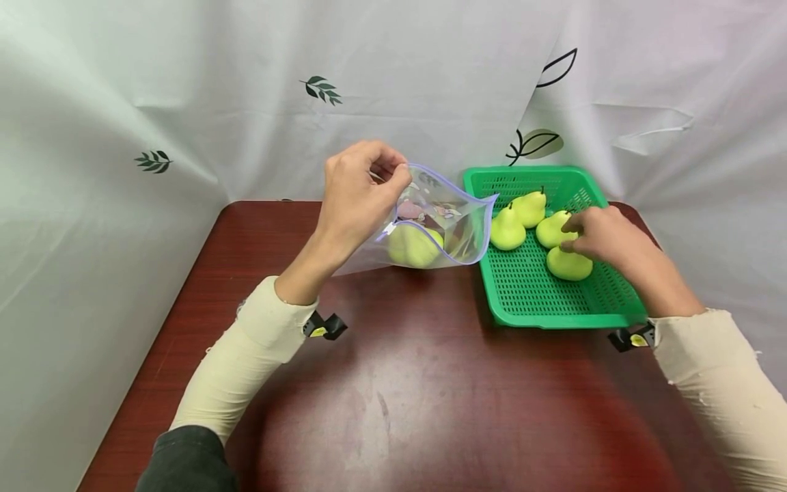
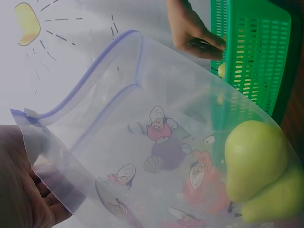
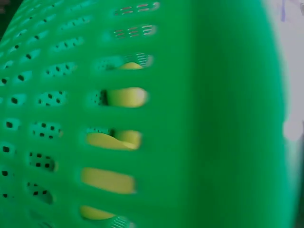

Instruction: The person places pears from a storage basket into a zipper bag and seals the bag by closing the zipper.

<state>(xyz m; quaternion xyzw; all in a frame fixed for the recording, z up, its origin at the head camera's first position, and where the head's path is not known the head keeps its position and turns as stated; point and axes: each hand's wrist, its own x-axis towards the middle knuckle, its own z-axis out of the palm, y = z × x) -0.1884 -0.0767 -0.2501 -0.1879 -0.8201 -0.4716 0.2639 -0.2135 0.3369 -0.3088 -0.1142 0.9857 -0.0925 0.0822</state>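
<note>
My left hand [image 1: 363, 198] grips the top edge of a clear zip bag [image 1: 464, 239] with a purple seal, pinching it near the slider. The bag's mouth gapes toward the right. Inside lie two green pears [image 2: 256, 161], one partly over the other in the left wrist view. My right hand [image 1: 609, 236] is over the green basket [image 1: 553, 321], fingers bent loosely above a pear [image 1: 570, 264] at the basket's right side. Whether the fingertips touch it cannot be told. Other pears [image 1: 507, 229] lie toward the back of the basket.
A dark red-brown table [image 1: 393, 383] bears the bag and the basket. A white curtain [image 1: 258, 102] with leaf prints hangs behind and at the sides. In the right wrist view the basket's slotted wall [image 3: 166, 118] fills most of the picture, with yellow-green showing through the slots.
</note>
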